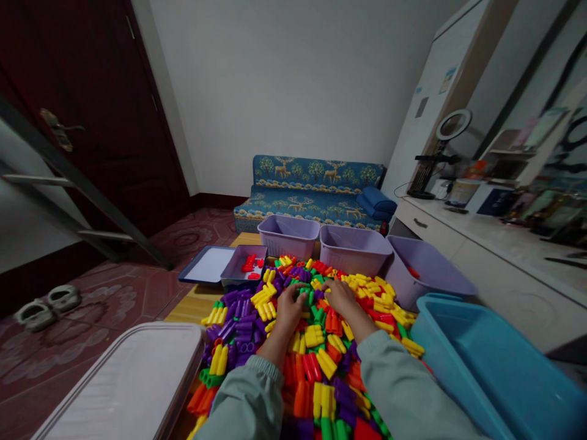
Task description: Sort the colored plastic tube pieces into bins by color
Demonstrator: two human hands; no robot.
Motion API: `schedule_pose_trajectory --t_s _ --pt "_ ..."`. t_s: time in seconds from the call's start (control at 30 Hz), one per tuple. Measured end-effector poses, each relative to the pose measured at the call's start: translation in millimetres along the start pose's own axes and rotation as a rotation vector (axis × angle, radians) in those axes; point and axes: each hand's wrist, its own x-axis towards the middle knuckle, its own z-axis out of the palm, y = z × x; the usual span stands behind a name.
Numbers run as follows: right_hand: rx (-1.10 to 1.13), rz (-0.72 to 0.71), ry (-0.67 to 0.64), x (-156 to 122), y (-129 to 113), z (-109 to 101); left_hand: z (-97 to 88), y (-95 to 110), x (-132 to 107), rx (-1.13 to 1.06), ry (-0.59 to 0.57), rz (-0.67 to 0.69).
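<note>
A big heap of plastic tube-shaped blocks (pixel 257 324) in yellow, purple, red, green and orange covers the low table in front of me. My left hand (pixel 290 307) rests on the heap with its fingers curled down into green and yellow pieces. Close to its right, my right hand (pixel 340 296) lies on the pile with fingers bent among red and yellow blocks. What either hand holds, if anything, is hidden by the fingers. A small purple tray (pixel 238 275) at the heap's far left holds a few red pieces.
Three lilac bins stand behind the heap: left (pixel 288 235), middle (pixel 353 247), right (pixel 428 269). A blue tub (pixel 486 360) sits at my right, a white lid (pixel 123 385) at my left, a blue-rimmed tray (pixel 206 264) beyond. A patterned sofa (pixel 312 189), dark door and slippers (pixel 46 305) lie farther off.
</note>
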Motion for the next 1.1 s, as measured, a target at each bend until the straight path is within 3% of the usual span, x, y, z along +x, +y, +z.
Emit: schedule_pose_trajectory --t_s 0.13,0.23,0.37,0.47,0.67,0.83,0.97,1.1 --pt "0.184 0.036 0.093 -0.8 1.5 -5.5 3.3 -1.7 -0.3 -0.189 0.036 -0.087" --pt "0.572 0.064 0.227 -3.6 -4.0 -4.8 3.8 0.4 -0.4 -0.269 0.052 -0.131" --pt "1.157 0.135 0.167 -15.8 -12.5 12.0 2.5 5.0 -0.9 -0.378 0.043 -0.151" --pt "1.303 0.176 0.182 -23.4 -15.2 25.8 1.6 7.0 -2.1 -0.426 0.027 -0.176" --pt "1.160 0.034 0.204 -27.9 -16.1 31.6 1.7 3.5 -1.7 -0.337 -0.001 -0.144" --pt "0.854 -0.076 0.178 -37.7 -24.0 22.5 0.1 1.0 2.1 -0.201 0.007 0.007" --pt "0.778 -0.136 0.156 -43.7 -31.1 18.4 -0.2 -0.2 1.3 -0.098 0.026 0.075" --pt "0.717 -0.106 0.303 -41.9 -30.0 22.0 -0.9 2.2 -3.8 0.140 0.015 0.184"
